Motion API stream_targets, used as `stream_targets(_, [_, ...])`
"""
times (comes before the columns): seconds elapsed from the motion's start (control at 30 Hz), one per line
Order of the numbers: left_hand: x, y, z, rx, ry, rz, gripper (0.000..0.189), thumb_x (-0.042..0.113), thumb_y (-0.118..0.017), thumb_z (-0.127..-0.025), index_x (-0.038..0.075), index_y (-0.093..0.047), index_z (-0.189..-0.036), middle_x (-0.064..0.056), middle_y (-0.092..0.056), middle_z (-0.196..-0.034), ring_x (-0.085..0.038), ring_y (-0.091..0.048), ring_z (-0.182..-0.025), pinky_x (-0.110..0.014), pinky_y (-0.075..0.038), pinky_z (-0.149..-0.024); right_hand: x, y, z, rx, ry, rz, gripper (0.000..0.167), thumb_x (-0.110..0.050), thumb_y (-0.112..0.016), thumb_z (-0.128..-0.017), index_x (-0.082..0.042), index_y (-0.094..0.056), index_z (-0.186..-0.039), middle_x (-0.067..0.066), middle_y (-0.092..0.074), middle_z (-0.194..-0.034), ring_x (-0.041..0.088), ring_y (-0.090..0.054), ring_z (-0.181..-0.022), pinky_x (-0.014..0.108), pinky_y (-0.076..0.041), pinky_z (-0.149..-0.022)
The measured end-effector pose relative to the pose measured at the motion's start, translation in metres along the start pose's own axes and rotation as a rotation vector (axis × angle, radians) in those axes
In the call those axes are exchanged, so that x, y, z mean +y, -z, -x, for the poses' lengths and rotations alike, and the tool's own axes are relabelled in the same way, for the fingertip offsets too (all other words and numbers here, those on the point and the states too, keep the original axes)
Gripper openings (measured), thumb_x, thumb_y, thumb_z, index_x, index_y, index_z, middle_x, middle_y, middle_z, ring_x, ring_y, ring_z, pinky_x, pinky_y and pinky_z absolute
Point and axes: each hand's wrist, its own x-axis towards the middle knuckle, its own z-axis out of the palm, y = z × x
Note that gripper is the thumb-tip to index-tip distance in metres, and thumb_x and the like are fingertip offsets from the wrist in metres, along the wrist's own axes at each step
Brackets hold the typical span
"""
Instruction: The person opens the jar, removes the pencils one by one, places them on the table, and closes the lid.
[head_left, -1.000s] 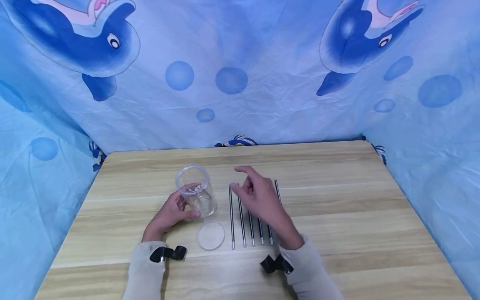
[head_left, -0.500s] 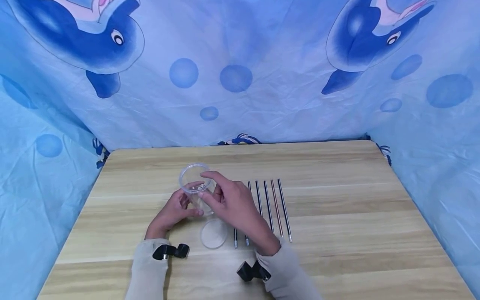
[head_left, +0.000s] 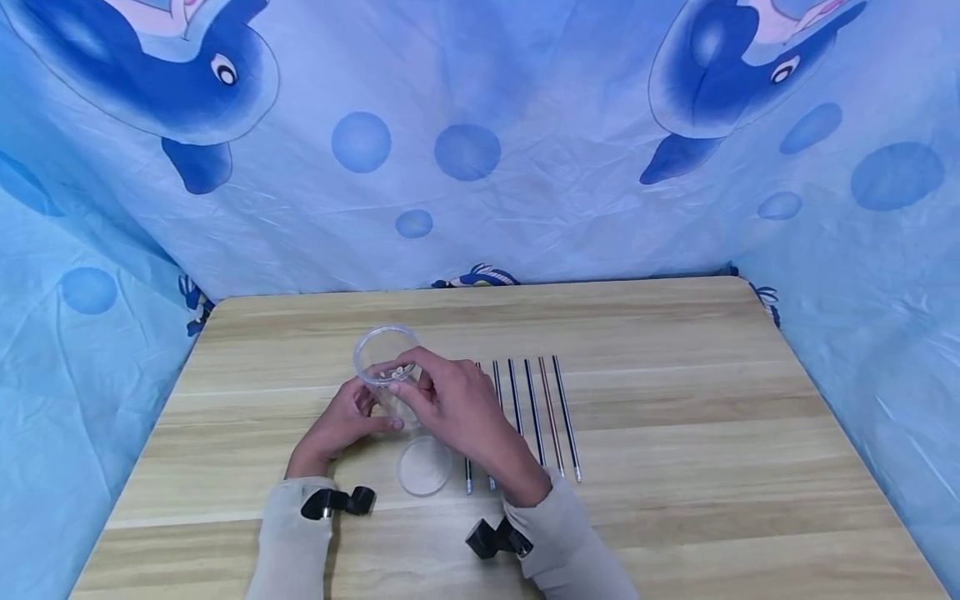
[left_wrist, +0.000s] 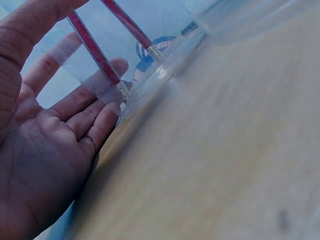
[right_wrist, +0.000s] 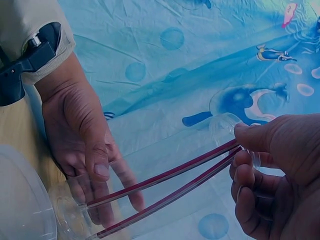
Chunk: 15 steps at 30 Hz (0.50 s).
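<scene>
My left hand grips a clear plastic jar low on its side, fingers behind it and thumb in front. The jar stands on the table. Two slim red-and-dark striped pencils lean inside it; their metal-banded ends rest at the bottom, as the left wrist view shows. At the jar's rim my right hand has thumb and fingers around the pencils' upper ends and appears to pinch them. The exact contact is partly hidden by the fingers.
A round clear lid lies just in front of the jar. Right of it, several dark pencils and a reddish pencil lie side by side, some partly under my right forearm. A blue dolphin-print curtain borders the wooden table.
My right hand has moved left from above the row of pencils to the jar's rim, its fingers drawing together there. The left hand has stayed on the jar.
</scene>
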Motion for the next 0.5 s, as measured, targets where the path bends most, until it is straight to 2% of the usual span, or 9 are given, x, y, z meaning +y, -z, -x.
stream_targets(0.5, [-0.0009, 0.0019, -0.0014, 0.003, -0.012, 0.003, 0.076, -0.008, -0.080, -0.075, 0.004, -0.048, -0.143, -0.007, -0.051, -0.144, -0.016, -0.042, -0.136, -0.021, -0.032, -0.111, -0.0005, 0.0007, -0.0004, 0.004, 0.006, 0.012, 0.023, -0.031, -0.067, -0.097, -0.019, -0.069, -0.117, -0.014, -0.052, -0.060, 0.001, -0.045, -0.050, 0.020, -0.039, -0.050])
